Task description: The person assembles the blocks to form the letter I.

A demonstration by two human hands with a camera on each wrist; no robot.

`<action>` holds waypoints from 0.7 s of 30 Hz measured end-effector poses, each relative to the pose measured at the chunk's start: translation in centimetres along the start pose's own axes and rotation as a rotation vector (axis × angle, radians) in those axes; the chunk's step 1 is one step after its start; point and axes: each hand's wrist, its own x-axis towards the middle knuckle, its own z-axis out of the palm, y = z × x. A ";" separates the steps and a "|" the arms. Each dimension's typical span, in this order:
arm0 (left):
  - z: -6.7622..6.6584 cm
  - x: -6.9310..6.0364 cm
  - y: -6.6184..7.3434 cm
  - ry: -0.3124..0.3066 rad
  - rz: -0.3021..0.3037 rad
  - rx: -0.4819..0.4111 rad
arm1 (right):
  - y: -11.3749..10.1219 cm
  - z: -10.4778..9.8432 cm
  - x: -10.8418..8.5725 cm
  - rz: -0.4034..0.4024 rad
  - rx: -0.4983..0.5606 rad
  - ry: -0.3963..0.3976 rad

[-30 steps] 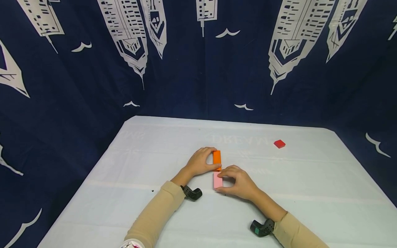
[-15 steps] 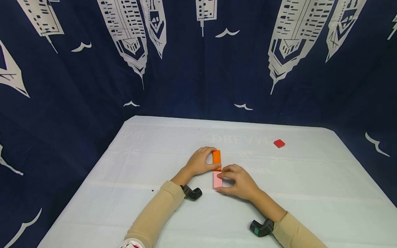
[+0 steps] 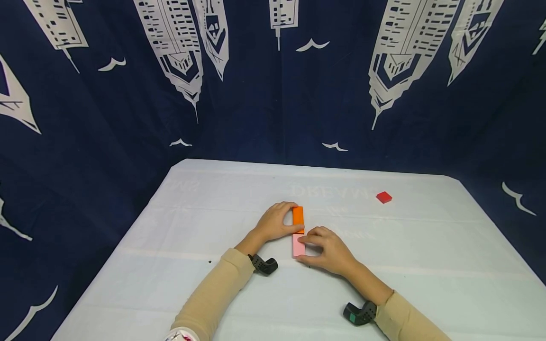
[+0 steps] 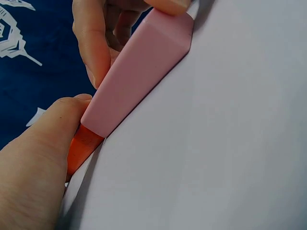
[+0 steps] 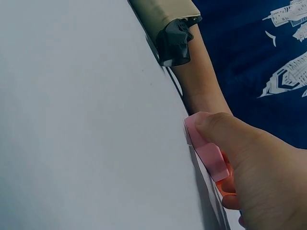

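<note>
An orange rectangular block (image 3: 298, 219) lies lengthwise on the white table, pinched at its two ends by my left hand (image 3: 274, 222), thumb at the near end and fingertips at the far end. End to end with it, on the near side, lies a pink block (image 3: 299, 246) of similar shape. My right hand (image 3: 330, 251) grips the pink block from the right, its thumb at the near end. In the left wrist view the pink block (image 4: 139, 76) meets the orange block (image 4: 84, 148) beside my left thumb. My fingers hide part of both blocks.
A red block (image 3: 384, 197) lies apart at the back right of the white table (image 3: 239, 184). Behind the table hangs a dark blue curtain (image 3: 264, 104) with white building prints. A small dark speck (image 3: 210, 262) shows left of my left forearm.
My right hand has pushed the pink block slightly away from me, up against the near end of the orange block. The left hand, orange block and red block stay put.
</note>
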 end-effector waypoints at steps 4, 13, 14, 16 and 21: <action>0.0 0.0 0.0 0.002 0.002 0.004 | 0.1 0.1 -0.1 0.001 0.003 0.015; -0.1 0.0 0.1 0.010 0.007 0.003 | 0.3 0.3 -0.1 0.031 0.005 0.012; -0.1 0.0 0.1 0.010 0.007 0.003 | 0.3 0.3 -0.1 0.037 0.007 0.010; -0.1 0.0 0.1 0.009 0.006 0.002 | 0.2 0.2 -0.1 0.043 0.019 0.009; -0.1 -0.1 0.1 0.001 0.001 -0.003 | 0.1 0.2 -0.1 0.039 0.019 0.013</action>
